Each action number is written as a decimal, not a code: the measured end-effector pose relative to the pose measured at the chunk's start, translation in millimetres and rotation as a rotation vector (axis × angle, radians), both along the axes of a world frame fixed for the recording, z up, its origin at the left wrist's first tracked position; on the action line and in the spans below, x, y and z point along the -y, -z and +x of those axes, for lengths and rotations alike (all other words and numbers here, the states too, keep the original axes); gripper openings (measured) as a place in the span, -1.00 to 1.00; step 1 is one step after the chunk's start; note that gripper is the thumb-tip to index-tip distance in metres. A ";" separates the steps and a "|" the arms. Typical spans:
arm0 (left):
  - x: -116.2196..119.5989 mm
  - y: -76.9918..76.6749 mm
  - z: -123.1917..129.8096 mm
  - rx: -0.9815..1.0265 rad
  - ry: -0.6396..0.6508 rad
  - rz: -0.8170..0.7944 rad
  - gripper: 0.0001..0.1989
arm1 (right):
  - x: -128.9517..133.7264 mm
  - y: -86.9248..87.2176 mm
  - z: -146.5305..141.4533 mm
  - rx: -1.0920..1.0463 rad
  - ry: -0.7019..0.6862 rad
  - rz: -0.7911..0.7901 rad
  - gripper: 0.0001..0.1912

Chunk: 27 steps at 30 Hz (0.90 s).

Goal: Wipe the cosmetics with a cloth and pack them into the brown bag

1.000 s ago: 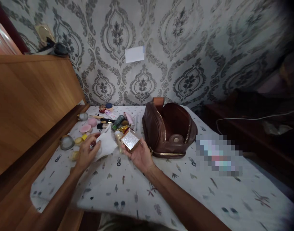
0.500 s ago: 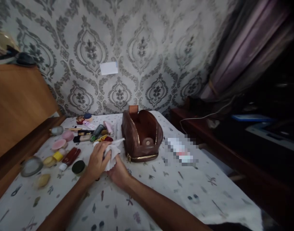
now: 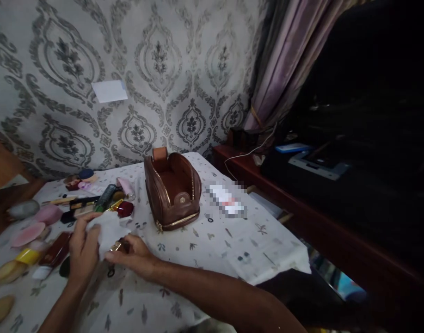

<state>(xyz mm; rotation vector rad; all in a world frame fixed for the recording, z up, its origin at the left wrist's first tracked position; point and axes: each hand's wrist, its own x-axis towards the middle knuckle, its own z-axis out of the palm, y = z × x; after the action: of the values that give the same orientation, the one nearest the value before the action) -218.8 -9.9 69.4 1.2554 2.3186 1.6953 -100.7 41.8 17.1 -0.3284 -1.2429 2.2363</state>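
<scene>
My left hand (image 3: 82, 245) is closed on a crumpled white tissue (image 3: 109, 230), above the front left part of the cloth-covered table. In my right hand (image 3: 137, 258), closed too, is a small shiny gold-coloured item with a dark part (image 3: 117, 247); the fingers cover much of it, so its kind is unclear. The tissue lies against this item. To the right of my hands, a brown leather toiletry bag (image 3: 158, 208) stands upright with its zipped top wide apart, showing a brown lining. A red heart-shaped bottle (image 3: 125, 209) lies just beyond the tissue.
Several cosmetics are spread on the left, among them a dark red bottle (image 3: 57, 249), a pink round case (image 3: 28, 235), a green tube (image 3: 105, 198) and a pink tube (image 3: 125, 188). A blurred-out item (image 3: 227, 200) lies right of the bag. A dark red desk (image 3: 239, 162) borders the table.
The view has swung right, so the bag and cosmetics appear further left. My right hand has come out from under the tissue, and the gold-coloured item now shows in its fingers.
</scene>
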 end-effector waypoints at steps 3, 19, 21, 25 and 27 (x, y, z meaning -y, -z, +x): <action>0.1 0.9 -0.1 0.100 -0.053 -0.043 -0.71 | 0.3 5.7 -7.3 -0.061 -0.029 -0.135 -0.36; 2.3 31.3 9.2 -0.558 0.227 0.020 -0.70 | -18.7 -9.5 -0.2 -0.233 -0.085 -0.473 -0.47; 2.6 31.5 9.7 -0.548 0.222 0.021 -0.72 | -20.6 -12.6 1.7 -0.217 -0.064 -0.448 -0.49; 5.4 32.3 8.2 -0.476 0.203 -0.003 -0.68 | -22.5 -15.1 3.3 -0.146 -0.057 -0.380 -0.52; 6.8 32.5 6.4 -0.450 0.221 -0.015 -0.61 | -22.2 -14.1 2.7 -0.148 -0.073 -0.355 -0.50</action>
<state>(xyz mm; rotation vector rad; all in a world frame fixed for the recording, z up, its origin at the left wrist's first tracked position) -212.4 -16.7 36.9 1.9779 2.2743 1.4399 -97.9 64.1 31.2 -0.2461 -0.7916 2.4930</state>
